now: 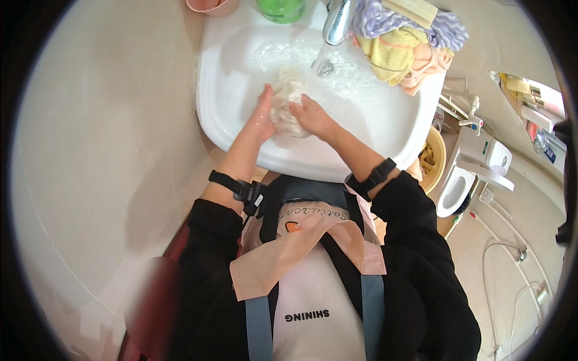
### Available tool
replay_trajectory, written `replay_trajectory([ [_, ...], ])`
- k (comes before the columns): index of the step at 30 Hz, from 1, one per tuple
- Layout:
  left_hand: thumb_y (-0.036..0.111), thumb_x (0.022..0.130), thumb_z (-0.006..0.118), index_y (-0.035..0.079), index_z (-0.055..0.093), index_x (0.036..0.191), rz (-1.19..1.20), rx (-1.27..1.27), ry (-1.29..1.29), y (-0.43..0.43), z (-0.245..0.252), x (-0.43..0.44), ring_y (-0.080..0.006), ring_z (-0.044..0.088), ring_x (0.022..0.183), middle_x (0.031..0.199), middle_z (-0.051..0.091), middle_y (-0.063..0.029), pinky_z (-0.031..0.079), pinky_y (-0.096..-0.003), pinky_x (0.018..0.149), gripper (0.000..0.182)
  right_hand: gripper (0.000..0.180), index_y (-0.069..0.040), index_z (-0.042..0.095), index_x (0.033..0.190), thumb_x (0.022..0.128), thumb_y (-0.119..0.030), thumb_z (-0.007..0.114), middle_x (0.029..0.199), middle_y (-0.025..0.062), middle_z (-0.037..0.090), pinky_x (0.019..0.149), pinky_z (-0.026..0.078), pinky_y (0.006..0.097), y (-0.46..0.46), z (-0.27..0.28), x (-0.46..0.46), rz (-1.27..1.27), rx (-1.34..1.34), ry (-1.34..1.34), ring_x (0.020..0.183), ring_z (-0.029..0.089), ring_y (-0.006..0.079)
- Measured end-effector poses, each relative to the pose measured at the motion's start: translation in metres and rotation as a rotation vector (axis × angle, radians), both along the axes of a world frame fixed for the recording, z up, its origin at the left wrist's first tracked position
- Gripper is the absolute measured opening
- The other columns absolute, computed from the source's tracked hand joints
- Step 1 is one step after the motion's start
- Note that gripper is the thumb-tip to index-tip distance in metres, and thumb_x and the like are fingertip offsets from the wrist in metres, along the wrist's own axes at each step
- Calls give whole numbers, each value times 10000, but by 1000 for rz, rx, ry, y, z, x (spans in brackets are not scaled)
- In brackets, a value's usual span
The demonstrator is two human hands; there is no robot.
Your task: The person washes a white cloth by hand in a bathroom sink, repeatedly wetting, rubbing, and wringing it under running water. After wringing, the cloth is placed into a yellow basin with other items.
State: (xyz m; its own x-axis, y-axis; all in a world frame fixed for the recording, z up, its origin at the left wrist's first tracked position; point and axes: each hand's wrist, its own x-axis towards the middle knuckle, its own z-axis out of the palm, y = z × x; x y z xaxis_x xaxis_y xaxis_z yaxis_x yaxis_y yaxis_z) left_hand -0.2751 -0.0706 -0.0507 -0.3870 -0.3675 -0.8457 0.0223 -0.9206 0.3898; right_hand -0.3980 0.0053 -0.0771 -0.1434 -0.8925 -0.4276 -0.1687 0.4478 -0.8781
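Note:
Over the white washbasin (356, 153), a bunched, wet, off-white cloth (287, 97) lies between my two hands. My left hand (263, 113) presses against the cloth's left side with its palm side, fingers mostly straight. On the other side, my right hand (314, 117) grips the cloth with bent fingers. Water runs from the chrome faucet (337, 25) into the basin, and the shallow water around the drain (325, 67) is rippled.
Yellow (390, 54), peach (424, 65) and purple-white (375, 20) cloths are heaped on the basin's right rim, with a pale bar on top. A green bottle (282, 9) and pink cup (212, 5) stand behind. A yellow basket (438, 158) and toilet (456, 189) are at right.

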Motion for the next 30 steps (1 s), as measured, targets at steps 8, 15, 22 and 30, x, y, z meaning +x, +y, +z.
replay_trajectory([
  [8, 362, 904, 479, 52, 543, 1095, 41, 12, 325, -4, -30, 18, -199, 601, 894, 999, 602, -94, 518, -338, 755, 369, 375, 10, 564, 973, 874, -306, 388, 914, 246, 608, 790, 449, 439, -17, 57, 13, 116, -10, 57, 869, 578, 411],
  [15, 263, 939, 411, 1, 434, 1205, 131, -12, 31, 20, -5, -3, -233, 538, 1039, 1150, 514, -137, 469, -375, 875, 373, 208, -116, 589, 981, 808, -153, 480, 996, 199, 534, 767, 482, 446, -6, -30, -63, 272, 84, 771, 913, 574, 374],
  [22, 321, 891, 495, 94, 317, 1327, -336, -471, -428, 11, -14, 10, -258, 467, 1106, 1224, 441, -145, 450, -397, 859, 522, 478, -38, 481, 1181, 800, -322, 537, 1059, 265, 527, 912, 395, 431, 11, -53, -75, -225, -120, 842, 1057, 471, 430],
  [30, 362, 869, 515, 165, 158, 1400, -511, -449, -535, 15, -10, 17, -314, 382, 1196, 1360, 268, -180, 423, -433, 898, 670, 550, -72, 453, 1248, 762, -312, 542, 1122, 209, 547, 946, 366, 457, 13, -62, -72, 276, 299, 676, 1106, 465, 392],
])
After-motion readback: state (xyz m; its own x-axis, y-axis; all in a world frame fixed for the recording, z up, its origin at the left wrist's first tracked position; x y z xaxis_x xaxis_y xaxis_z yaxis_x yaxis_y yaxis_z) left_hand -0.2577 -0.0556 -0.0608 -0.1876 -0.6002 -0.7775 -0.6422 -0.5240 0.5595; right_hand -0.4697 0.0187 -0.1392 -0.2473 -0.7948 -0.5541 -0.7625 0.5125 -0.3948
